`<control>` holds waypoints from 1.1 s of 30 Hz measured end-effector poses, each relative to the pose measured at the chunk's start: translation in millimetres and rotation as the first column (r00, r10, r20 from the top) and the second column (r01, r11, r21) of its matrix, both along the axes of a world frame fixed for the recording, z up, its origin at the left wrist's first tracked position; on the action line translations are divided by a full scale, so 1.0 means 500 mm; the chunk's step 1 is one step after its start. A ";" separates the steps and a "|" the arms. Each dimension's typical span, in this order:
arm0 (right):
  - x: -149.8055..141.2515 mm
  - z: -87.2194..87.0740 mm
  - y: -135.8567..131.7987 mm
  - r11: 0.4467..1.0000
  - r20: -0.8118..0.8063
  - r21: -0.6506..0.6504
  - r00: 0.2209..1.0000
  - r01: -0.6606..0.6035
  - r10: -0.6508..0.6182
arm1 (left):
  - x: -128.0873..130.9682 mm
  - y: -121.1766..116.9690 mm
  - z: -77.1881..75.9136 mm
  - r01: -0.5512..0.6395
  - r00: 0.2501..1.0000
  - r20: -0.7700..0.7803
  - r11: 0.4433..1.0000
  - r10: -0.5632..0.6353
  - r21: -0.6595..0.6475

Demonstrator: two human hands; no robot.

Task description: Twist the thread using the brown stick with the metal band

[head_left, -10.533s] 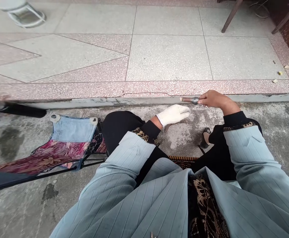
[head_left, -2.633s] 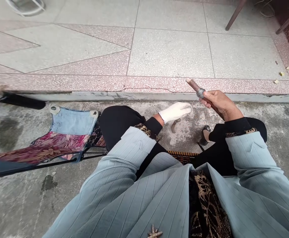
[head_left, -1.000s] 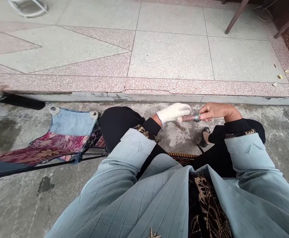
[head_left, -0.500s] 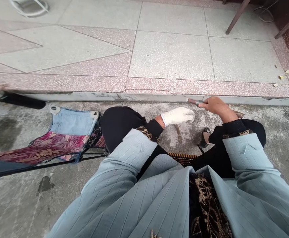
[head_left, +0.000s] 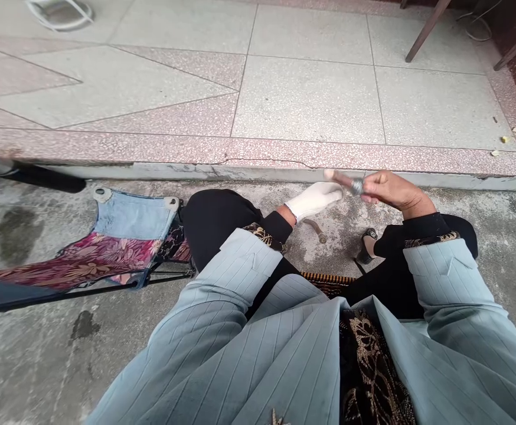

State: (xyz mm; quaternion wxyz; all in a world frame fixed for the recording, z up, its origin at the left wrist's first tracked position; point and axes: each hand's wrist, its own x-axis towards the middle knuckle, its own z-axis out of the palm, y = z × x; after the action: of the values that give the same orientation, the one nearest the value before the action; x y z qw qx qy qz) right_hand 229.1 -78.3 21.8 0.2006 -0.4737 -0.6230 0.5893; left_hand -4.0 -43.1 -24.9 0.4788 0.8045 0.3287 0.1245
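Observation:
My left hand (head_left: pixel 313 200), in a white knit glove, is closed near the step's edge. A curved wooden handle (head_left: pixel 316 231) sticks out below it; the glove hides the rest of that tool. To the right, my bare right hand (head_left: pixel 386 190) grips a brown wooden stick (head_left: pixel 344 180) with grey wire wound round it near the fingers. The stick points left, its pale tip smeared by motion just above my gloved fingers. Whether stick and glove touch, I cannot tell.
A low tiled step (head_left: pixel 306 112) with a cracked edge runs across in front of me. On the left stands a folding chair (head_left: pixel 134 218) with denim and flowered cloth, near a black tube (head_left: pixel 45 177). A shoe (head_left: pixel 367 245) shows between my knees.
My right hand has tilted the stick, its tip shifting slightly left and up toward my glove. The wooden handle under my left hand has swung, its lower end now further right and higher.

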 end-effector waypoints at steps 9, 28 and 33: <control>-0.005 -0.041 0.043 0.963 0.734 0.208 0.623 0.172 -0.270 | 0.022 -0.021 -0.012 0.237 0.969 -0.101 0.967 -0.227 0.098; -0.008 -0.025 0.011 0.953 0.069 0.026 0.951 0.301 -0.302 | 0.018 -0.027 -0.001 0.092 0.988 0.144 0.957 -0.054 -0.274; -0.007 -0.035 0.025 0.929 0.333 0.128 0.868 0.346 -0.369 | 0.021 -0.036 0.017 0.139 0.990 0.044 0.974 -0.133 -0.179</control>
State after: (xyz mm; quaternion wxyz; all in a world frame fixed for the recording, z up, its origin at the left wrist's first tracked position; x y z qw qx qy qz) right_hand 225.8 -66.0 4.3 0.2068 -0.6715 -0.5687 0.4276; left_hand 6.4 -61.1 -16.3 0.5626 0.7761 0.2751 0.0738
